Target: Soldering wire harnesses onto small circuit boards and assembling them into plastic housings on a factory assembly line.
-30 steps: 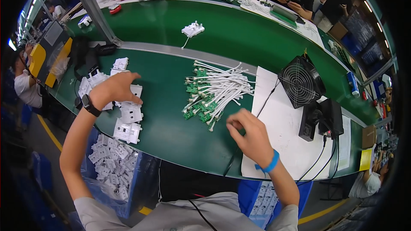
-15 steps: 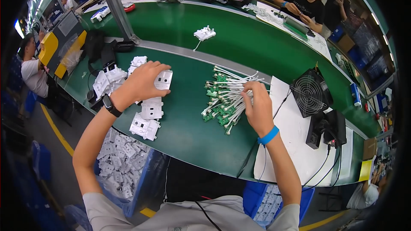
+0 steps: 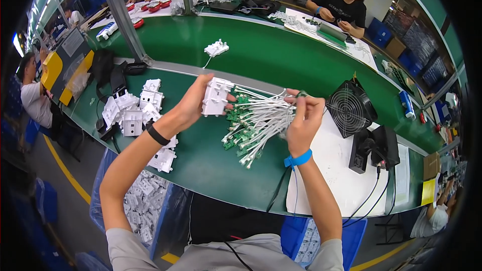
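Your left hand (image 3: pixel 192 103) grips a white housing (image 3: pixel 216 97) by its sides, thumb at the far left corner, fingertips poking out past the right edge. Housing is in front of you, off toward the pole side of the table (image 3: pixel 201 160), next to the boards (image 3: pixel 234 115) at the left end of the wires (image 3: pixel 268 113). Your right hand (image 3: pixel 304 124) pinches a small dark piece (image 3: pixel 301 94) between thumb and finger; too small to say exactly what, maybe a board.

Risks: wires lie crossed and bunched, so a quick pull by the right hand could snag others and drag boards along. Piece could slip, since only fingertips have it. Housing's edge grip looks light; a push off-centre could twist it out. Your left forearm passes over the loose housings (image 3: pixel 133 123); a low sweep might knock the nearest one off the table edge toward the bin (image 3: pixel 145 200).

Pointing: housing's ribbed face is toward you and up; long axis runs roughly away from you, far end leaning slightly right. Wires mostly run left to right, boards left, free ends right. Piece's axis: cannot tell, fingers hide it.
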### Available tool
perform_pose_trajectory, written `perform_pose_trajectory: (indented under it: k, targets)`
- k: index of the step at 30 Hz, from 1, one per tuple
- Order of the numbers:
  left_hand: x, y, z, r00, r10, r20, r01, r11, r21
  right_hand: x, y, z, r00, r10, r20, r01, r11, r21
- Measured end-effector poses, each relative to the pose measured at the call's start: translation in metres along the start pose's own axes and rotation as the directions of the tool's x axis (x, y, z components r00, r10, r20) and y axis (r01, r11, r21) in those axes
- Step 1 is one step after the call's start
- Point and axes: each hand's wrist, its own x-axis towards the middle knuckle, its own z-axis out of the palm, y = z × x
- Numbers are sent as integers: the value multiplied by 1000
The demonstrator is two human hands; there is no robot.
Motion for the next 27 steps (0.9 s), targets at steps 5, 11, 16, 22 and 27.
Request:
perform_pose_trajectory:
  k: [5, 11, 16, 22, 27]
  targets:
    - [27, -2, 46, 992, -91, 92, 96, 994, -55, 39, -12, -7, 994, 30, -109, -25, 998, 50]
    - [66, -9, 93, 992, -92, 91, 95, 995, -37, 54, 3, -12, 999, 31, -19, -31, 999, 15]
    - [71, -12, 117, 982, -113, 154, 118, 993, -23, 46, -10, -34, 962, -179, 204, 240, 913, -329]
    - [77, -22, 143, 979, -110, 171, 100, 993, 64, 50, -12, -58, 916, -255, 310, 383, 785, -486]
    - [81, -27, 149, 963, -120, 243, 100, 991, 92, 46, -11, -67, 921, -225, 318, 360, 803, -475]
